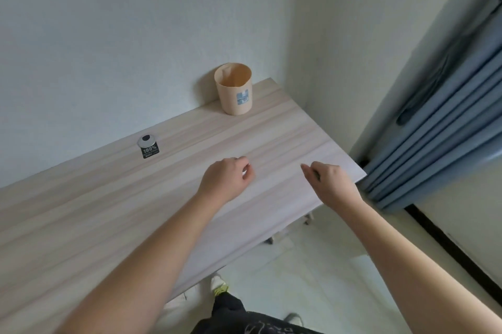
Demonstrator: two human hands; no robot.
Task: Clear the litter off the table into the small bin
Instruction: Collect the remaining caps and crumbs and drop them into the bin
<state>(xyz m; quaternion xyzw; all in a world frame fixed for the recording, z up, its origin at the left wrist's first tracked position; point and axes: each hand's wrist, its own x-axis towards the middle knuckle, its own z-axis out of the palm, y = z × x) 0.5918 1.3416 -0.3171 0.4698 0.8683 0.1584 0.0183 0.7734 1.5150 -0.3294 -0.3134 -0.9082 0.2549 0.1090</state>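
Note:
The small bin [235, 94], a peach-coloured cup-shaped tub with a blue label, stands upright at the far edge of the wooden table [108, 211], against the wall. One piece of litter, a black "100%" tag with a silver round cap [148, 146], lies on the table's far left. My left hand [226, 178] hovers mid-table with its fingers curled in; a small white scrap [245, 169] shows between thumb and fingers. Hovering near the table's right end, my right hand [330, 184] has loosely bent fingers and holds nothing.
White walls close off the table's far side and the corner behind the bin. Blue curtains [440, 127] hang just past the table's right end. Below the near edge are a pale floor, my shoes and dark trousers.

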